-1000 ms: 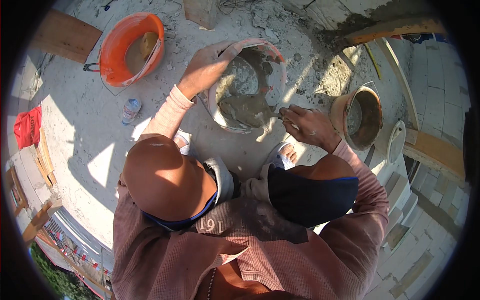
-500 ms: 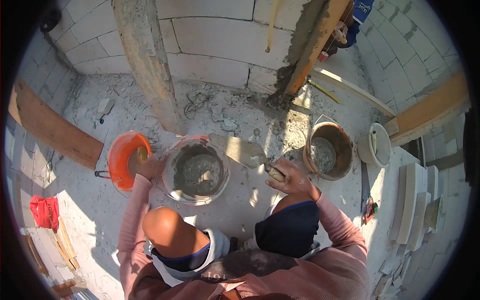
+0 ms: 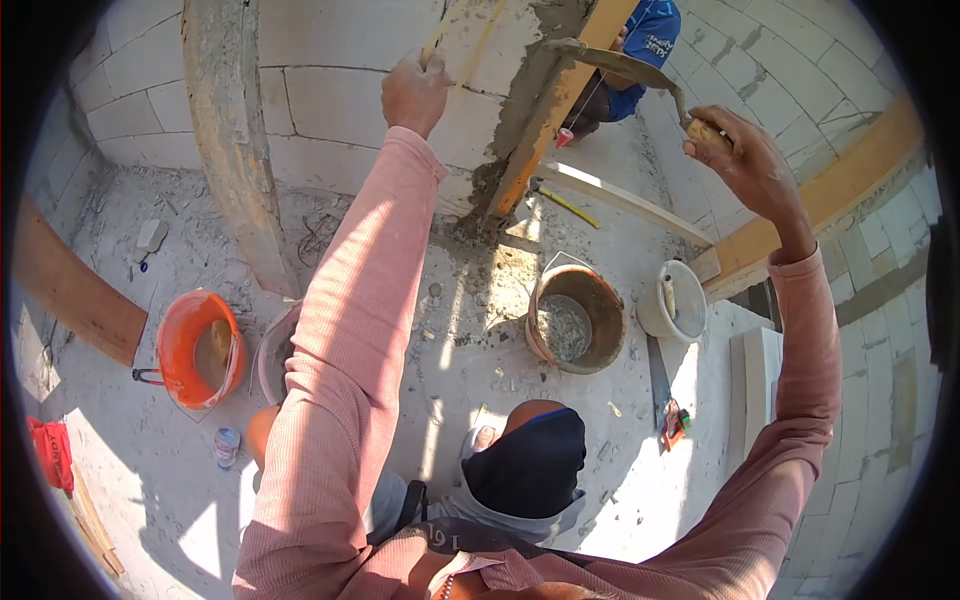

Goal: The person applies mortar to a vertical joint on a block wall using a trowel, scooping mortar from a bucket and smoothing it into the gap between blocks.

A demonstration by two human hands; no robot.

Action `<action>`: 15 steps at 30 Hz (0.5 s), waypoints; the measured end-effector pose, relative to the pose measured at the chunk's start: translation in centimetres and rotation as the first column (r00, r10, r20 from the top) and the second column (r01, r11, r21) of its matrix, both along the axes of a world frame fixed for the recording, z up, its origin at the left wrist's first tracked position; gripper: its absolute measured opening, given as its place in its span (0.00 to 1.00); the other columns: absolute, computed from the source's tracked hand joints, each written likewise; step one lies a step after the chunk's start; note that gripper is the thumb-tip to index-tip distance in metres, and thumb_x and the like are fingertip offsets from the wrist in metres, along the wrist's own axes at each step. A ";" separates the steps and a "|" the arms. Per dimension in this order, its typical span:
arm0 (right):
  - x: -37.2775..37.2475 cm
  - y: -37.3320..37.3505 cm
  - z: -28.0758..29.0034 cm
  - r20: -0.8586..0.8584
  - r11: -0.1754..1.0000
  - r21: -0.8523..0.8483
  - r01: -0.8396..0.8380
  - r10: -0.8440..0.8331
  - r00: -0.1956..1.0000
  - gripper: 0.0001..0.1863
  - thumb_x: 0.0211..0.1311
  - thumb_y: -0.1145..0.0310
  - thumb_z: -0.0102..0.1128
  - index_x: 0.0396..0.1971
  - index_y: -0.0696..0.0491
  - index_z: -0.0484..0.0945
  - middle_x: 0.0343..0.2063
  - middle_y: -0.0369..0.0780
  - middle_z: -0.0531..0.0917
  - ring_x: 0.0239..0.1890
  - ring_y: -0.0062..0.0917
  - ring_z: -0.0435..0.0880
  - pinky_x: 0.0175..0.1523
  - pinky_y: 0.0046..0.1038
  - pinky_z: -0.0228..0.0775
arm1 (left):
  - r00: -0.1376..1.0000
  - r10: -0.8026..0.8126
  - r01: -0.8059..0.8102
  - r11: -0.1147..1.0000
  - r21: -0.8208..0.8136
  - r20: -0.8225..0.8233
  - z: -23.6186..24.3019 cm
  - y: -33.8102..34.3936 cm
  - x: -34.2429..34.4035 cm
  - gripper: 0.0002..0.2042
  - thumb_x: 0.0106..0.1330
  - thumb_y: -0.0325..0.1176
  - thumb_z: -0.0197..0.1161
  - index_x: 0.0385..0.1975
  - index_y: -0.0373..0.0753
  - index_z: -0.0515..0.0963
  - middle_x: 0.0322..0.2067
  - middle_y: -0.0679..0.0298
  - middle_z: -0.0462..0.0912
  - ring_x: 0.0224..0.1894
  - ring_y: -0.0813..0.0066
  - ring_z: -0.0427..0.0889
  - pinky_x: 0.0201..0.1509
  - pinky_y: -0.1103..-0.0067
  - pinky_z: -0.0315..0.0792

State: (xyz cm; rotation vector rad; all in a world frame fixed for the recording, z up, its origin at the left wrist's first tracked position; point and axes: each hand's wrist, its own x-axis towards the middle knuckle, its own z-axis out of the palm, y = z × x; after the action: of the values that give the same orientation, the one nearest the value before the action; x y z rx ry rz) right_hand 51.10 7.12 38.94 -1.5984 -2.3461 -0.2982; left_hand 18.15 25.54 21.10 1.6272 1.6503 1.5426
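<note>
My left hand (image 3: 415, 92) is raised at the block wall, fingers closed around a thin pale yellow strip (image 3: 437, 40); a second yellow length (image 3: 484, 42) hangs beside it. At the upper right, my right hand (image 3: 742, 158) grips a trowel by its wooden handle (image 3: 708, 134). The trowel's blade (image 3: 622, 66) reaches left across an upright timber board (image 3: 560, 95), its tip by the grey mortar-smeared wall edge (image 3: 512, 120). Whether the blade touches the wall I cannot tell. Below, my left forearm hides most of a mortar tub (image 3: 272, 362).
An orange bucket (image 3: 172, 352) holding a brownish lump stands left. On the right are a mortar bucket (image 3: 608, 335) and a white bucket (image 3: 692, 325). A person in blue (image 3: 655, 50) crouches beyond the board. A timber post (image 3: 225, 120) leans left of my arm.
Both hands have risen from the buckets. My left hand left the mortar tub's rim and took hold of the yellow strip; my right lifted the trowel to the timber board. The view shifted.
</note>
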 end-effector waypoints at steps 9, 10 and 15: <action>-8.5 13.1 13.6 0.385 0.972 -0.139 0.189 -0.123 0.915 0.30 0.63 0.39 0.61 0.50 0.49 0.87 0.35 0.39 0.89 0.30 0.27 0.85 0.34 0.30 0.79 | 0.998 -0.052 0.061 0.948 0.312 -0.034 6.0 -7.1 -15.6 0.21 0.69 0.53 0.64 0.46 0.39 0.86 0.25 0.71 0.79 0.29 0.84 0.75 0.37 0.82 0.66; -9.1 13.8 15.5 0.513 0.945 -0.039 0.326 -0.261 0.818 0.28 0.63 0.41 0.61 0.49 0.49 0.87 0.33 0.39 0.88 0.28 0.27 0.84 0.33 0.30 0.79 | 0.993 -0.117 0.120 0.943 0.312 -0.027 6.3 -7.7 -15.6 0.22 0.69 0.52 0.64 0.49 0.39 0.85 0.27 0.71 0.79 0.30 0.84 0.75 0.38 0.82 0.67; -16.0 14.5 20.5 0.695 0.890 0.081 0.448 -0.373 0.615 0.25 0.63 0.44 0.63 0.47 0.49 0.88 0.33 0.38 0.89 0.30 0.29 0.85 0.36 0.33 0.79 | 0.991 -0.127 0.107 0.934 0.340 0.035 7.6 -10.1 -18.9 0.25 0.69 0.52 0.65 0.54 0.36 0.83 0.32 0.71 0.80 0.33 0.83 0.76 0.43 0.84 0.69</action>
State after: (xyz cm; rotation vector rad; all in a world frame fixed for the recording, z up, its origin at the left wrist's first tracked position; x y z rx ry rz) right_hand 35.12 21.65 59.43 -2.4101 -2.4473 -1.0806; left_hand -0.75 15.47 28.65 1.7928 1.2847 1.8687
